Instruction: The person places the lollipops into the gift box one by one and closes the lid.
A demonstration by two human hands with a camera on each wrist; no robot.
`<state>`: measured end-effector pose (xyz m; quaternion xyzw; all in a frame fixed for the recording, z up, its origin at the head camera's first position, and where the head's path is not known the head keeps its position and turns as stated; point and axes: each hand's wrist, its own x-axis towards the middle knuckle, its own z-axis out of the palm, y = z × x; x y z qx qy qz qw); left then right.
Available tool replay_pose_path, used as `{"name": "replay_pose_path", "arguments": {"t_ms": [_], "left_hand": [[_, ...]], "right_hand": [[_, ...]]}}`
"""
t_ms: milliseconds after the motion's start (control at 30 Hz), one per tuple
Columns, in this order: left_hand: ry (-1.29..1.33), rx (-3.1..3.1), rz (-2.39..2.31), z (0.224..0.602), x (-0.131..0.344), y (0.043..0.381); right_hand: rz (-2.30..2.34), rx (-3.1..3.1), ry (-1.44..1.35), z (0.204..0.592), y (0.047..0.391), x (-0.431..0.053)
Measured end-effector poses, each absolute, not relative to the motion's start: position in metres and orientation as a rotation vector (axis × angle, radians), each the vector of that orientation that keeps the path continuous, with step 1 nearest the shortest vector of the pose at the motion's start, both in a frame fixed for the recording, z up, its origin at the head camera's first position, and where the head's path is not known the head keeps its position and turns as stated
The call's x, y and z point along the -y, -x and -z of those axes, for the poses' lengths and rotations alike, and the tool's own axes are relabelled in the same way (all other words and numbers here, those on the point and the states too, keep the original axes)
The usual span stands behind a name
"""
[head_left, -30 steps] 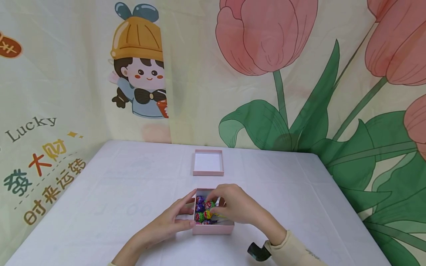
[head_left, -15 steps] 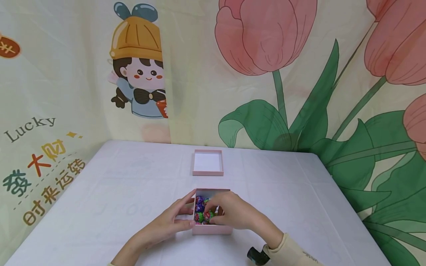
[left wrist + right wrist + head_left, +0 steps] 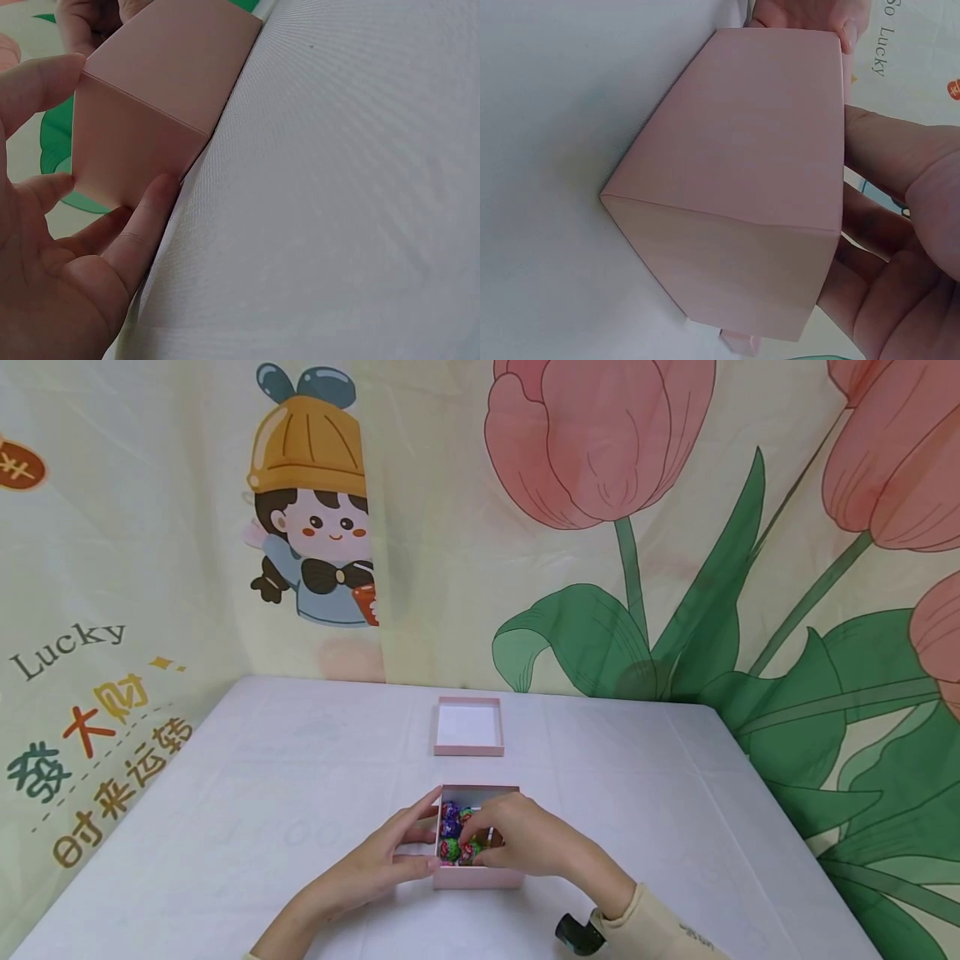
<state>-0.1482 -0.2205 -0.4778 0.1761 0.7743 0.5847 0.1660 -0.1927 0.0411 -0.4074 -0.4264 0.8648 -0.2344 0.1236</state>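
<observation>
A pink open-topped box (image 3: 478, 878) stands on the table with several lollipops (image 3: 449, 829) in shiny blue, green and red wrappers inside. My left hand (image 3: 393, 852) rests against the box's left side, fingers fairly straight; the left wrist view shows the thumb at the top corner and other fingers low on the wall. My right hand (image 3: 534, 839) reaches over the right rim, thumb and index finger pinching a red-and-green lollipop (image 3: 469, 850) near the box's front. Its other fingers and the right part of the contents are partly hidden. In the right wrist view, box walls (image 3: 735, 127) cover the fingertips.
Behind the box lies a shallow pink-edged lid (image 3: 469, 752), its white inside facing up. A white cloth covers the table (image 3: 300, 777). A black device (image 3: 579, 935) sits at the right sleeve's cuff. Printed curtains (image 3: 442, 527) hang behind the table.
My right hand has shifted slightly toward the near end of the box and lower, then stayed nearly still. A yellow-wrapped lollipop seen earlier no longer shows. The left hand keeps its place.
</observation>
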Motion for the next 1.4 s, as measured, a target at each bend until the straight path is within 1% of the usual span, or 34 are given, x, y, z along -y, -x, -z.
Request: {"name": "replay_pose_path", "arguments": {"t_ms": [300, 1067, 1400], "left_hand": [[-0.499, -2.198, -1.667, 0.477, 0.220, 0.148], [-0.497, -2.208, -1.647, 0.476, 0.220, 0.149], [-0.492, -2.217, -1.650, 0.478, 0.220, 0.149]], "right_hand": [[0.652, -2.490, 1.201, 0.404, 0.193, -0.039], [0.668, -2.429, 1.204, 0.404, 0.197, -0.047], [0.870, -2.550, 1.197, 0.405, 0.210, -0.065]]}}
